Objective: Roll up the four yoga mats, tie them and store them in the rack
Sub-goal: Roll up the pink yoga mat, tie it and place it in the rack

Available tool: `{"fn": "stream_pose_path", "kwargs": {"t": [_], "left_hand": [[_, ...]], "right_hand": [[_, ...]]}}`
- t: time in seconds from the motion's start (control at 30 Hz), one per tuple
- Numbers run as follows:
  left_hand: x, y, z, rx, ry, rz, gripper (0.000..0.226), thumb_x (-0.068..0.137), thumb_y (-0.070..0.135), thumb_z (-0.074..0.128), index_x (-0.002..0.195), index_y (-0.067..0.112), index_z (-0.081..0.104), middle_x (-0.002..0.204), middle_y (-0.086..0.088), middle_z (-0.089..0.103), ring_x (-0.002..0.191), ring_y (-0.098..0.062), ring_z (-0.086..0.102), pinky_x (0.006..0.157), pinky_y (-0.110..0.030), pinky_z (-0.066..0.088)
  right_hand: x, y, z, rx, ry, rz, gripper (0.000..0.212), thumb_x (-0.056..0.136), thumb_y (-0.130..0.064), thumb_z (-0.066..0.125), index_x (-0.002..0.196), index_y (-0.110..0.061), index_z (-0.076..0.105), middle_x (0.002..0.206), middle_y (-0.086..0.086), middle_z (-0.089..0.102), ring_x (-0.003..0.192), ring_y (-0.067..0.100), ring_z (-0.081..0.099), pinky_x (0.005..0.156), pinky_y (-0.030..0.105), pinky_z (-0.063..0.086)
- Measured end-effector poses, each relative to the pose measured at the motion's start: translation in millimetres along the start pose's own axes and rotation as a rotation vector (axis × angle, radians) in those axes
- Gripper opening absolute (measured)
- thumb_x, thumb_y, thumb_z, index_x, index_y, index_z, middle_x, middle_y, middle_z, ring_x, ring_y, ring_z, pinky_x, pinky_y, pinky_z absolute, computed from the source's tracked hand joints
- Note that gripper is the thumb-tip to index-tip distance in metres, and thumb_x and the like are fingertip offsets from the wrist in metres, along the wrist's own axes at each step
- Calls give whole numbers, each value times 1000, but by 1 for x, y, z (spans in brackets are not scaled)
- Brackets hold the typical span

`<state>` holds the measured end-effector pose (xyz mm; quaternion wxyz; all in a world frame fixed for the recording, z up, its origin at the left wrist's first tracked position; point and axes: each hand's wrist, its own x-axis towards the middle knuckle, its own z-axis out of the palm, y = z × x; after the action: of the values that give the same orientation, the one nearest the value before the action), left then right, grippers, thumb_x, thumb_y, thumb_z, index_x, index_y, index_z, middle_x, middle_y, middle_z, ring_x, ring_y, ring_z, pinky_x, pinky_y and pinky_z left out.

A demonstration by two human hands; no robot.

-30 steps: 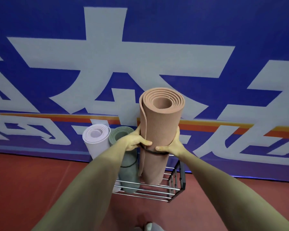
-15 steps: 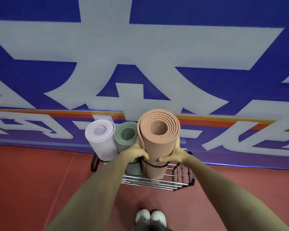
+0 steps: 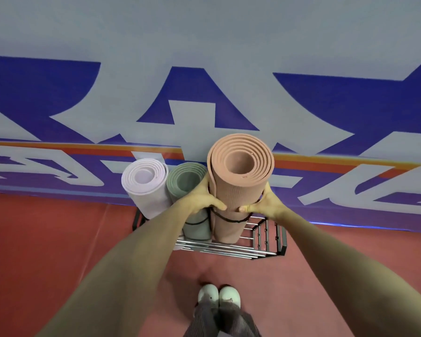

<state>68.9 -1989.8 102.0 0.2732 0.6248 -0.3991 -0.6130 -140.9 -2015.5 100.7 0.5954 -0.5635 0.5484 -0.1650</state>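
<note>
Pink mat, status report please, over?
Left grip and right grip hold pink mat, upright in rack. Green mat and lilac mat stored alongside. Nothing blocking.

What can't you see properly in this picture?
Head view only:
The lilac mat, its lower end and any tie: hidden by the left forearm.
How far the left hand and right hand reach behind the orange mat: hidden by that mat.
The rack, left side: covered by mats and forearm.
The banner lettering: cut off by the edges.
A fourth mat: not in view.

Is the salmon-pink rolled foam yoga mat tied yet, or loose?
Tied. A thin black cord loops around the salmon-pink rolled foam yoga mat just below the left hand and right hand gripping it.
</note>
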Motion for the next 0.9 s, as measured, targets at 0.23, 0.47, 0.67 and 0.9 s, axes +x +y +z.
{"fn": "stream_pose_path", "kwargs": {"t": [0.23, 0.47, 0.67, 0.9], "left_hand": [[2, -11, -7, 190, -3, 21, 101, 57, 0, 88, 141, 11, 34, 134, -3, 52, 126, -18, 47, 104, -31, 41], [-1, -14, -1, 177, 1, 13, 111, 57, -4, 87, 146, 15, 24, 136, 1, 46, 127, -17, 44, 105, -33, 40], [7, -10, 0, 88, -6, -1, 112, 61, -8, 83, 148, 19, 18, 133, 0, 46, 125, -21, 45, 103, -40, 44], [5, -19, 8, 178, 6, -21, 103, 63, -7, 82, 146, 14, 24, 135, -1, 47, 124, -16, 43, 96, -24, 38]], "right_hand": [[5, 3, 1, -148, -32, 4, 113, 62, -12, 87, 146, -19, 12, 124, -2, 47, 115, 13, 43, 89, 23, 39], [3, 17, 5, -88, -59, 18, 113, 64, -11, 87, 146, -20, 11, 129, -4, 44, 125, 17, 43, 92, 26, 41], [10, 17, -2, -30, -47, 8, 113, 66, -12, 85, 149, -23, 7, 131, -5, 44, 122, 13, 41, 97, 29, 41], [6, 28, 5, -73, -45, 14, 111, 67, -6, 83, 146, -17, 6, 129, -3, 41, 119, 13, 41, 83, 15, 39]]}}
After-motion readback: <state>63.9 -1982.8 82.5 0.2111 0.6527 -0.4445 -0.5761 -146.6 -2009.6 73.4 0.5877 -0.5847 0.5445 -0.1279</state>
